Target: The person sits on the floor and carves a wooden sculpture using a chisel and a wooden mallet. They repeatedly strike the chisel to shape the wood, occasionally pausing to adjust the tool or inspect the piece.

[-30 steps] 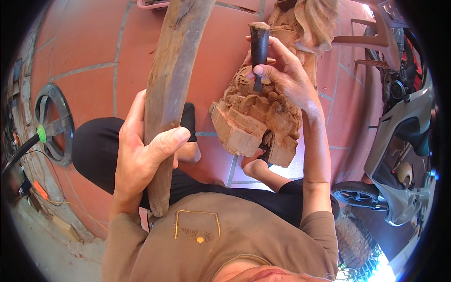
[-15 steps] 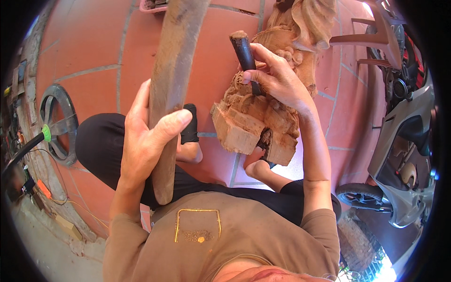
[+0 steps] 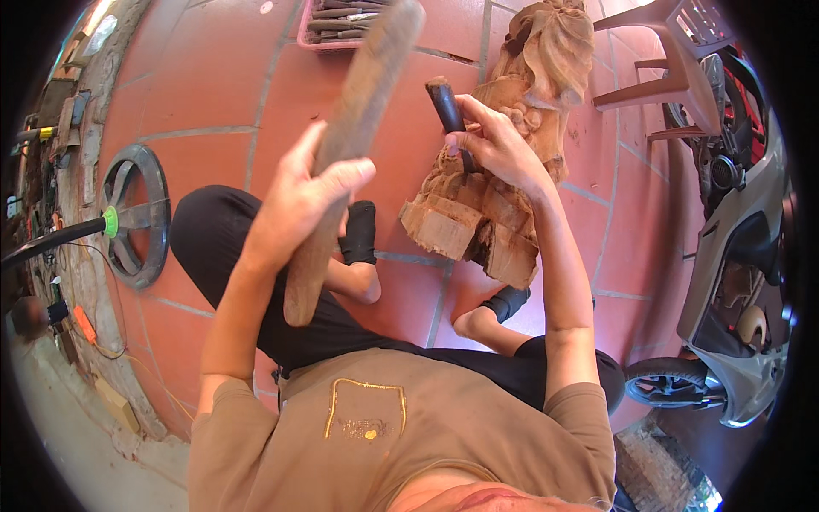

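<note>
My left hand [image 3: 294,200] is wrapped round a long flat wooden club [image 3: 363,107], held slanting up in front of me, apart from the carving. Between the thumb and fingers of my right hand [image 3: 505,154] is a chisel [image 3: 444,106] with a dark handle and a worn, pale-brown top. Its lower end meets the reddish-brown wood carving [image 3: 442,224], where my fingers partly hide it; the cutting edge is out of sight. The carving lies on the floor, with flowing folds at its far end and blocky, rough-cut wood at the near end.
Red floor tiles [image 3: 205,171] surround me. A pink basket [image 3: 304,36] of several tools stands at the far side. To the right are a brown plastic chair [image 3: 661,98] and a grey motorbike [image 3: 725,363]. A round black spoked base [image 3: 160,218] stands left, near cluttered items along the wall.
The club in my left hand has tilted further right and sits farther from my body. My right hand keeps the chisel on the carving. The view has shifted, showing more of the basket.
</note>
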